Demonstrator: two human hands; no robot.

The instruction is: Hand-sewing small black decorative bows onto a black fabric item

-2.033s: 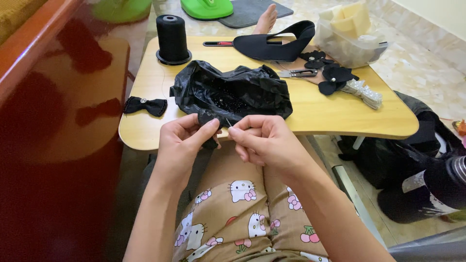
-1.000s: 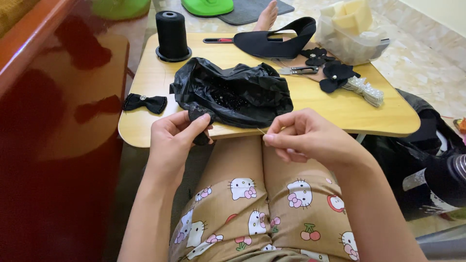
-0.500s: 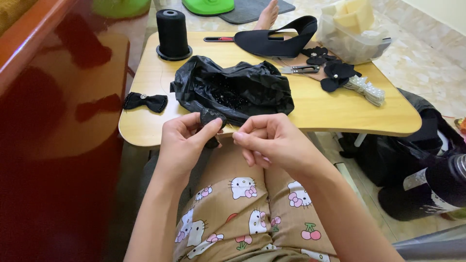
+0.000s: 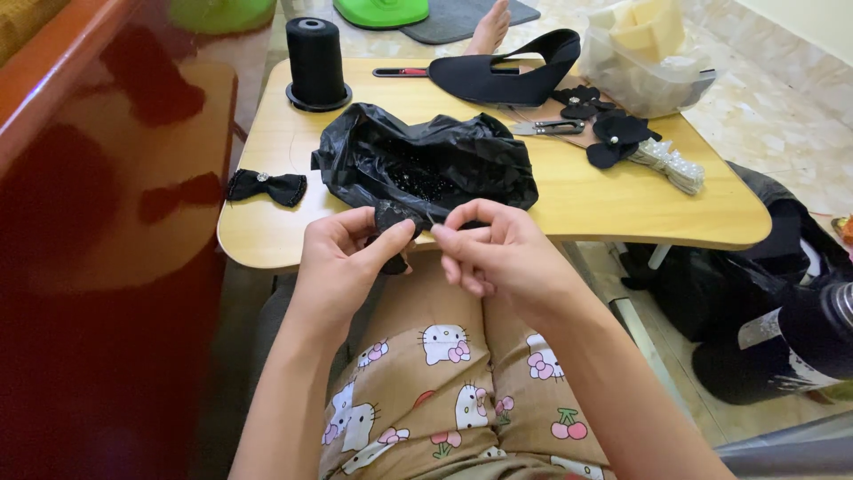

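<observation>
Your left hand point(image 4: 342, 258) is closed around a small black fabric piece point(image 4: 391, 219), held just off the near edge of the wooden table point(image 4: 613, 200). Your right hand point(image 4: 498, 253) pinches thumb and forefinger beside it, possibly on a needle. Just beyond lies a crumpled black plastic bag point(image 4: 426, 160).

A crumpled black plastic bag point(image 4: 425, 164) sits mid-desk on the low wooden desk point(image 4: 622, 204); black thread spool point(image 4: 314, 52) at the far-left corner, small black fabric bow point(image 4: 266, 186) near the left edge.

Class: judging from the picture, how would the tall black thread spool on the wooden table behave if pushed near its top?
The tall black thread spool stands upright on a wider round base, so it probably resists tipping. Tipped over, its cylindrical body would likely roll across the smooth wooden table.
</observation>
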